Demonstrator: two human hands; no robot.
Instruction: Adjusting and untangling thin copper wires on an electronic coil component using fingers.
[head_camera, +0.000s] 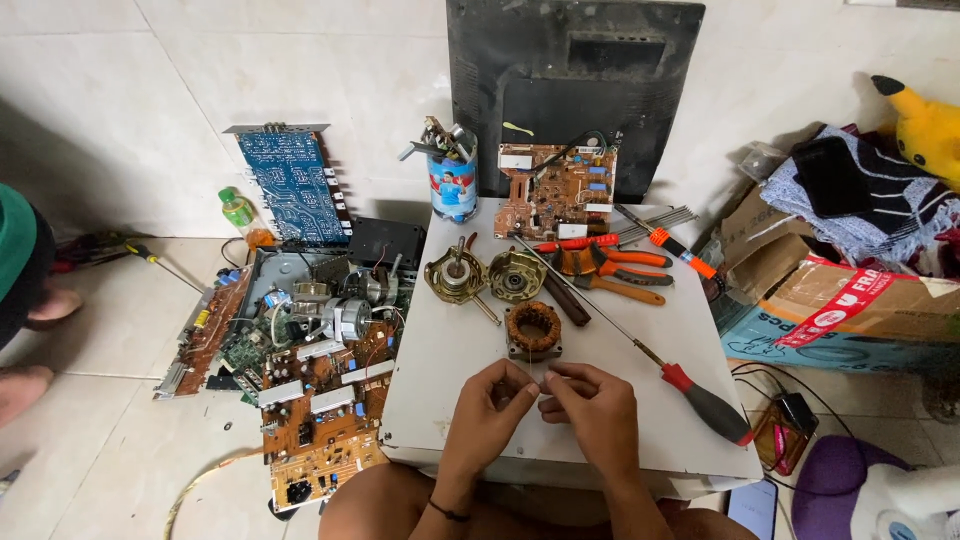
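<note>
Pinching something tiny, perhaps wire, hard to make out, both hands (545, 398) below the stator (533, 329).

Just beyond the left hand (490, 400) and right hand (590, 405), the stator (533, 329) shows glossy copper wire in dull metal. The surface (440, 350) is smooth, matt white. Farther, brassy metal motor covers (487, 274) gleam.

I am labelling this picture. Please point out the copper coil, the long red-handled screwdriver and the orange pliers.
copper coil (533, 328), head view, on the top of its copper winding ring.
screwdriver (708, 403), head view, on its red and black handle.
pliers (628, 290), head view, on an orange handle.
</note>
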